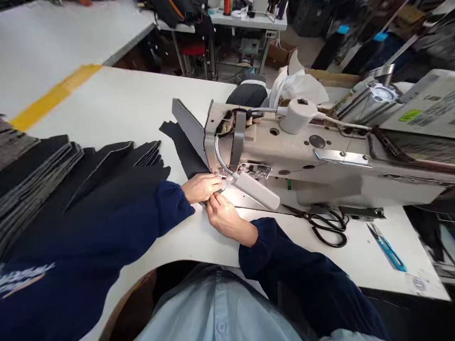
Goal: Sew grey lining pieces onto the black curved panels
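Your left hand (201, 188) and right hand (222, 213) sit close together at the front of the beige industrial sewing machine (284, 161). Both are curled almost shut on a long black fabric piece (186, 151), which runs from just left of the machine's end down under your fingers. You can't tell how firmly either hand grips, or whether it only presses the cloth down. Your fingers and the white bar lamp (256, 189) on its silver gooseneck hide the end of the piece and the needle area.

A layered stack of dark fabric pieces (31, 184) lies at the left of the frame on the white bench (117, 104), partly covered by your navy left sleeve (106, 213) and cut off by the frame edge. Black-handled tailor's shears (329, 227) lie right of your hands, with blue-handled thread snips (386, 247) at lower right.

White lettering on that sleeve (24, 279) is cut off and unreadable. So are the small print beside the green sticker (408, 115) at upper right and the round mark (419, 284) at lower right.
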`<action>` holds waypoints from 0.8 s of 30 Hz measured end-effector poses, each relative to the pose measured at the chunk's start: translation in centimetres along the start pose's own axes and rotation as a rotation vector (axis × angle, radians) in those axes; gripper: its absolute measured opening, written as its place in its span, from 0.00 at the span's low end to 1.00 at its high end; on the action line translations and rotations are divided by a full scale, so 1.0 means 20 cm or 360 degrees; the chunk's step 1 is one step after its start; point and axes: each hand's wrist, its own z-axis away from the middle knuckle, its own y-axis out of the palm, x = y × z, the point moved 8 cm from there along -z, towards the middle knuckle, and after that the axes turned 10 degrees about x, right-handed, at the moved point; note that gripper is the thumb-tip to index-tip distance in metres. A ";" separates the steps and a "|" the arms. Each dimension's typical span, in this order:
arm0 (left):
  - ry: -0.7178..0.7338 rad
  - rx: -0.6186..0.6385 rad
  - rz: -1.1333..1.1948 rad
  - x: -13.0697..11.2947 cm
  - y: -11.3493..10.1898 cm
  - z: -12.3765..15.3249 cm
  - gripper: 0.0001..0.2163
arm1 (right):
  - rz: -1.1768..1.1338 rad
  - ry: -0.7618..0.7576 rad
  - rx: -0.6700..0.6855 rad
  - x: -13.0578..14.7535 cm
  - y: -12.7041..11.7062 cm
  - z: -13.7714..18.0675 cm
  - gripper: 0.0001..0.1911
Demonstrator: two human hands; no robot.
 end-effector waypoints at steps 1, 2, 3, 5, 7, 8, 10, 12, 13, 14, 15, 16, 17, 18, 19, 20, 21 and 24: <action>-0.0008 -0.0004 0.0018 0.00 -0.01 0.02 0.06 | -0.0004 0.0000 0.0012 0.00 0.00 0.00 0.15; -0.0019 -0.0005 0.0035 0.00 -0.01 0.04 0.07 | -0.0009 0.0005 0.0023 0.00 0.01 -0.01 0.16; -0.0034 -0.0003 0.0053 0.01 -0.01 0.05 0.07 | -0.0015 0.0013 0.0034 0.00 0.01 -0.01 0.16; -0.0079 0.0013 0.0090 0.03 0.00 0.06 0.06 | -0.0031 0.0041 0.0054 -0.02 0.01 -0.02 0.16; -0.0134 0.0036 0.0120 0.07 0.01 0.05 0.06 | -0.0054 0.0090 0.0074 -0.04 0.01 -0.04 0.16; -0.0155 0.0049 0.0131 0.09 0.01 0.04 0.06 | -0.0065 0.0115 0.0083 -0.06 0.01 -0.04 0.16; -0.0177 0.0083 0.0146 0.12 0.02 0.01 0.05 | -0.0080 0.0158 0.0096 -0.09 0.01 -0.06 0.17; -0.0192 0.0105 0.0153 0.15 0.02 -0.01 0.06 | -0.0081 0.0183 0.0097 -0.11 0.01 -0.08 0.18; -0.0216 0.0113 0.0152 0.17 0.01 -0.02 0.06 | -0.0080 0.0195 0.0094 -0.12 0.01 -0.08 0.19; -0.0250 0.0123 0.0147 0.19 0.01 -0.02 0.07 | -0.0080 0.0209 0.0090 -0.13 0.02 -0.09 0.20; -0.0286 0.0139 0.0141 0.20 0.01 -0.03 0.07 | -0.0080 0.0224 0.0086 -0.13 0.02 -0.09 0.21; -0.0311 0.0160 0.0136 0.21 0.01 -0.03 0.07 | -0.0083 0.0237 0.0080 -0.14 0.03 -0.09 0.21; -0.0326 0.0185 0.0133 0.21 0.01 -0.04 0.07 | -0.0087 0.0248 0.0073 -0.14 0.03 -0.08 0.21; -0.0331 0.0204 0.0131 0.21 0.01 -0.04 0.07 | -0.0092 0.0257 0.0066 -0.14 0.04 -0.08 0.22; -0.0325 0.0215 0.0130 0.21 0.01 -0.04 0.07 | -0.0097 0.0262 0.0058 -0.15 0.05 -0.08 0.22; -0.0318 0.0223 0.0129 0.20 0.01 -0.04 0.07 | -0.0100 0.0266 0.0051 -0.14 0.05 -0.08 0.22; -0.0310 0.0231 0.0128 0.19 0.01 -0.04 0.06 | -0.0098 0.0267 0.0046 -0.14 0.06 -0.07 0.22; -0.0282 0.0256 0.0141 0.18 0.02 -0.03 0.05 | -0.0126 0.0272 0.0025 -0.13 0.07 -0.07 0.21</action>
